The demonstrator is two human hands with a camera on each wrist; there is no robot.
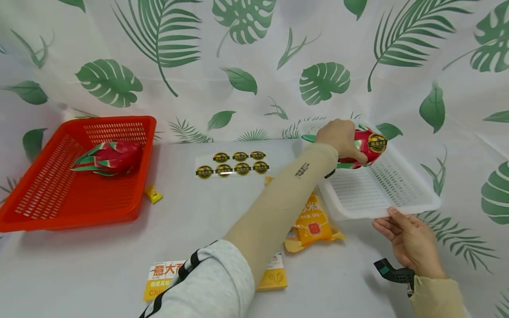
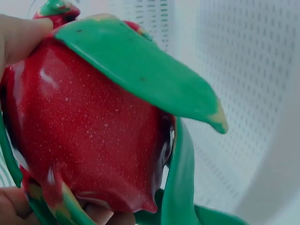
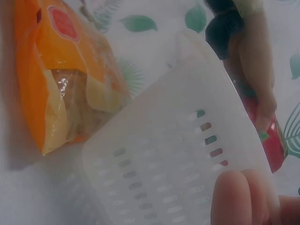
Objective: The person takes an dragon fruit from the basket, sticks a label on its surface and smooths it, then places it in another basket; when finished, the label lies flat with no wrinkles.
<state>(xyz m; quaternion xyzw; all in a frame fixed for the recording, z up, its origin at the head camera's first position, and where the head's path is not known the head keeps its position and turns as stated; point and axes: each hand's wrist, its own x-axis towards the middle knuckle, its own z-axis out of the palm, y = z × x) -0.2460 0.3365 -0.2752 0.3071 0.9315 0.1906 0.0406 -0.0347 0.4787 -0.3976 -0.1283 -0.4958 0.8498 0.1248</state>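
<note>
Head view: from where I stand, left hand [image 1: 338,138] wrapped round a stickered dragon fruit [image 1: 365,145], held over the white basket [image 1: 409,208]. Right hand [image 1: 415,243] pinches that basket's near rim, thumb on top, fingers below. Red basket [image 1: 71,223] far left on the worktop [image 1: 191,221], second fruit [image 1: 119,157] lying in it. Yellow packet [image 1: 153,194] just beside it. Sheet of seven stickers [image 1: 232,165] between the baskets. Orange bag [image 1: 314,221] near the white basket, partly behind the left arm.

Left wrist view: fruit fills most of it, red skin, green scales. Thumb on one side, fingers curled under. Sticker out of sight here; white mesh behind.

Right wrist view: fingertips against the white basket's slotted wall, orange bag near its corner. Left hand and fruit beyond the wall, partly blocked by it.
</note>
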